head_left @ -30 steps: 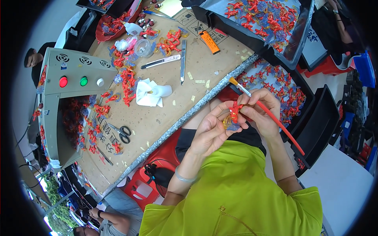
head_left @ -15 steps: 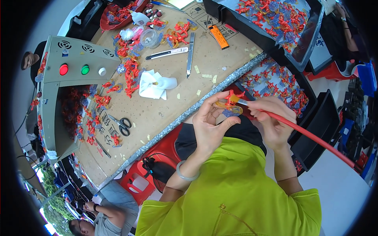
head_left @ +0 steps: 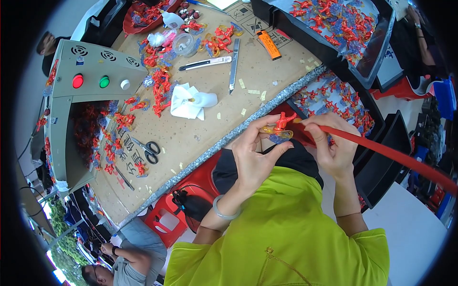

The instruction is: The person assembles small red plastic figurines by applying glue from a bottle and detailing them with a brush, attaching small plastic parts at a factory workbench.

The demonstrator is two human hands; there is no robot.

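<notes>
My left hand [head_left: 252, 155] is closed around a small red figurine [head_left: 283, 125] with a clear yellow and violet base, pinching it between thumb and fingers above my lap. In my right hand [head_left: 335, 148] is a long red-handled paintbrush [head_left: 386, 147], gripped close to its bristle end. Its yellowish tip points at the figurine, with a small gap between them. The brush's handle runs out to the right and past my wrist.
On the table [head_left: 200, 138] lie scissors [head_left: 150, 151], a utility knife [head_left: 205, 63], an orange lighter [head_left: 269, 45], a white bottle with tissue [head_left: 193, 101] and many figurines. A grey machine [head_left: 102, 71] stands left. Black trays [head_left: 274, 21] of figurines are at the right. A person [head_left: 129, 257] sits lower left.
The brush tip has drawn off the figurine, to the right. My left hand has turned the figurine more upright. The view has shifted slightly.
</notes>
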